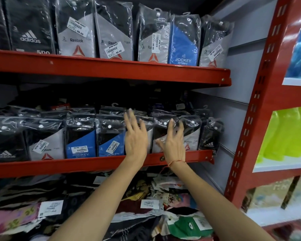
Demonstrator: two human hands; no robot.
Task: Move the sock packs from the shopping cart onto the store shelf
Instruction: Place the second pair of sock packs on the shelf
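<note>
Sock packs (165,134) under both hands' spread fingers (131,119), seemingly pressing: push them back evenly, upright, behind the shelf lip (94,164).

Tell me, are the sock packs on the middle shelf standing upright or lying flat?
Upright: the sock packs stand in a row behind the middle shelf lip, hooks up.

- You face a red shelf (101,165) rail under clear-wrapped sock packs (80,136) in black, grey and blue.
- At its left end, a black pack (6,145) shows white stripes.
- On your right wrist sits a red thread (176,161).
- Toward the right edge hang lime-green bags (285,133).
- Below lie mixed patterned socks (172,197): pink, green, white.
</note>
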